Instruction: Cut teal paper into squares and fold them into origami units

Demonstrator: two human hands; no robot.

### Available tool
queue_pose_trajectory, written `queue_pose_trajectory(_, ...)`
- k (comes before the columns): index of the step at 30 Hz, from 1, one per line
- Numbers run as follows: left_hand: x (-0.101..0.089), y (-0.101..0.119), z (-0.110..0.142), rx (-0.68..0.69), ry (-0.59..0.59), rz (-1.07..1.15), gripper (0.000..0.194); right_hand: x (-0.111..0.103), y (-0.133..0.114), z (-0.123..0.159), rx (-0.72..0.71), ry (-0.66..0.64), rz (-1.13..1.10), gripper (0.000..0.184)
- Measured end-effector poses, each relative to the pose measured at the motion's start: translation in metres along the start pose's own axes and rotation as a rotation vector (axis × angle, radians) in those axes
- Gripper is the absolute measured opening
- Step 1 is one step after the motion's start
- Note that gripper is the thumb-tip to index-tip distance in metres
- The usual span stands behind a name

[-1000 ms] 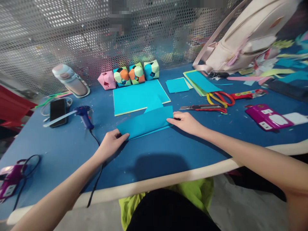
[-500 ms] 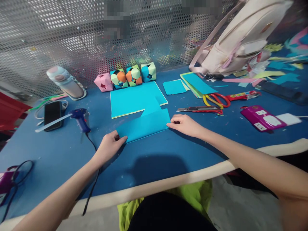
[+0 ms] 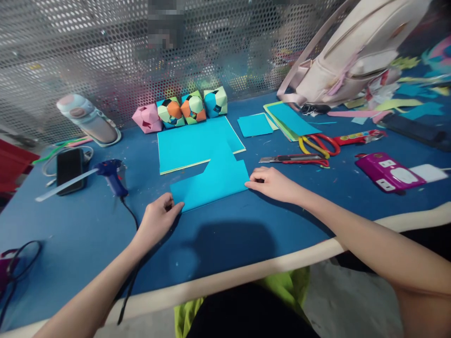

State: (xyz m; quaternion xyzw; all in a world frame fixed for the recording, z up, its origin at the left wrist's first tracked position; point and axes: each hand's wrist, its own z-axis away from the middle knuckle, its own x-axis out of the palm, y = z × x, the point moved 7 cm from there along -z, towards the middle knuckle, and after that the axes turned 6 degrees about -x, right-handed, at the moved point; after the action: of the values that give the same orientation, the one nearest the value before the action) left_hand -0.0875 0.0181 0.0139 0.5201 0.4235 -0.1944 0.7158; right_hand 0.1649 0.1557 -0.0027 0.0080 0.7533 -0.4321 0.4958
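A folded sheet of bright blue paper [image 3: 211, 185] lies near the middle of the table, its folded edge facing me. My left hand [image 3: 158, 217] pinches its near left corner between thumb and fingers. At the near right corner, my right hand [image 3: 273, 183] grips the paper in the same way. A blue part of the paper points away from me, overlapping a stack of blue and pale sheets [image 3: 185, 145]. Just beyond my right hand lies a box cutter [image 3: 294, 160], beside scissors [image 3: 326, 145] with red and yellow handles.
Several folded paper balls [image 3: 193, 109] line the mesh panel [image 3: 116, 56]. At left are a glue gun [image 3: 114, 178], a phone [image 3: 70, 170] and a bottle [image 3: 88, 121]. Smaller blue sheets [image 3: 255, 125], a purple power strip [image 3: 389, 172] and a backpack [image 3: 338, 70] are at right.
Both hands keep their pinch on the paper's corners. The paper looks a little flatter along its near edge. The camera view has shifted slightly.
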Motion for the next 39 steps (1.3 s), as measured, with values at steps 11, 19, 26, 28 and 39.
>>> queue_pose_trajectory(11,0.0018,-0.0003,0.0021,0.035,0.024,0.012,0.024,-0.0015,-0.0029,-0.0002,-0.043,-0.001,0.047,0.035)
queue_pose_trajectory(19,0.0029,0.0022,0.0050,0.051,0.029,-0.039,0.023,0.0018,-0.0016,0.0006,-0.074,0.020,0.197,0.033)
queue_pose_trajectory(26,0.0015,0.0039,0.0051,0.042,0.016,-0.012,0.022,0.0034,-0.0006,0.0034,-0.082,0.032,0.266,0.030)
queue_pose_trajectory(28,0.0013,0.0024,0.0044,0.027,-0.014,0.023,0.022,0.0038,-0.0003,0.0042,-0.098,0.038,0.269,0.031)
queue_pose_trajectory(39,0.0033,-0.0039,0.0057,-0.038,-0.109,0.148,0.021,0.0048,-0.0010,0.0054,-0.111,0.012,0.236,0.036)
